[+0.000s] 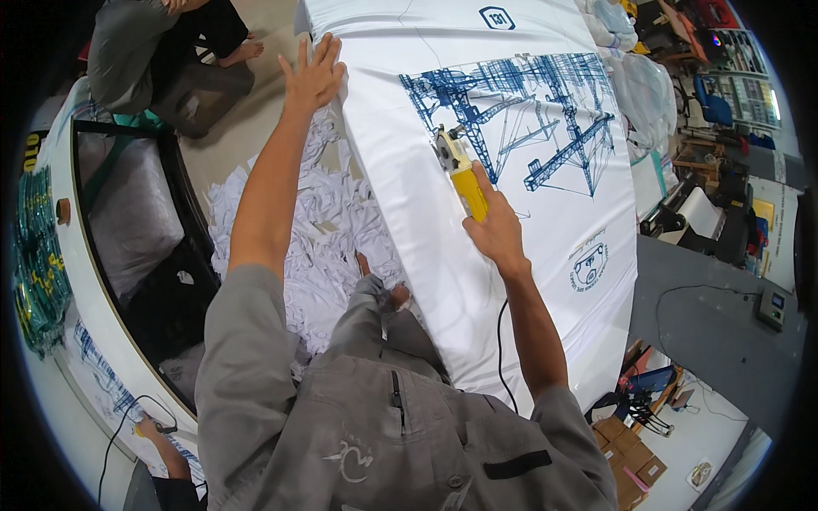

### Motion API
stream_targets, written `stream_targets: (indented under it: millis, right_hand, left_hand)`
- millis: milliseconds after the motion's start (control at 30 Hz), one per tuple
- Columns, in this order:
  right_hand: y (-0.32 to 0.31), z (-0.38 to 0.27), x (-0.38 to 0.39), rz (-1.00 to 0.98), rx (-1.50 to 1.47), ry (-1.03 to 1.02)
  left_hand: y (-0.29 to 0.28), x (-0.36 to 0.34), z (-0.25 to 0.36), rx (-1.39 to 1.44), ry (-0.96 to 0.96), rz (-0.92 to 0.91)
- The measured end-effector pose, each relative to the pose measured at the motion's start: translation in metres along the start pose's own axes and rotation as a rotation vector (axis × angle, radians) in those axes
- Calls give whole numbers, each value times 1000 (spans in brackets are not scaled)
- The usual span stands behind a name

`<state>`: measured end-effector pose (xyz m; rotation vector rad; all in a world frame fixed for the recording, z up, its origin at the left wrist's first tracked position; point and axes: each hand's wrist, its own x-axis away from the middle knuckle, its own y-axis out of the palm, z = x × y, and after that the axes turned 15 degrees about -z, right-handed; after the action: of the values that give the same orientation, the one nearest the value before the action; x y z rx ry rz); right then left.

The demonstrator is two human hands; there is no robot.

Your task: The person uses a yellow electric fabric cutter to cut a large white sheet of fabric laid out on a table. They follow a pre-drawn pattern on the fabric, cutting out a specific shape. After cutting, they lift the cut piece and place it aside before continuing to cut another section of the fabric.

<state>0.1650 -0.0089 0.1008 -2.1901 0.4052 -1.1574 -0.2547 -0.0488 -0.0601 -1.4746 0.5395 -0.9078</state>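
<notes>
A white fabric (375, 136) with blue line drawings of crane-like structures is spread over a long table, its left side hanging down past the table edge. In my right hand (501, 226) is a yellow electric rotary cutter (469, 189), gripped by its body. The metal cutting head rests over the fabric at the left side of the blue print. From the cutter a black cord (501, 341) trails down beside my right forearm. My left hand (313, 75) lies with fingers spread at the fabric's far left edge, holding nothing.
White cloth scraps (298, 247) are heaped on the floor around my feet. A person (141, 43) sits at the far left. At the lower left another person's hand (149, 427) is over printed cloth. A white-framed bin (119, 315) holds plastic-wrapped bundles; a grey table (699, 298) stands at right.
</notes>
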Motion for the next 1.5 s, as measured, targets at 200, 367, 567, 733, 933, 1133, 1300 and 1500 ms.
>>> stream_targets:
  millis: [200, 367, 567, 733, 933, 1133, 1300, 1500]
  right_hand:
    - [2, 8, -5, 11, 17, -2]
    - [3, 9, -7, 27, 8, -47]
    - [2, 0, -7, -12, 31, 16]
    - [6, 5, -1, 18, -85, 7]
    - [7, 2, -9, 43, -77, 7]
    - [-6, -3, -23, 10, -12, -12]
    - [-12, -21, -35, 1, -15, 12]
    - [-14, -35, -50, 30, -26, -12]
  left_hand:
    - [-19, -11, 14, 75, 50, 97]
    - [-22, -59, 10, 333, 185, 185]
    - [-36, -162, -13, 255, 22, 52]
    - [-46, -200, -23, 169, -34, 14]
    - [-52, -208, -31, 151, 29, 61]
    - [-57, -197, -24, 167, 16, 44]
    - [-56, -196, -24, 152, 7, 38]
    - [-52, -200, -29, 176, 24, 80]
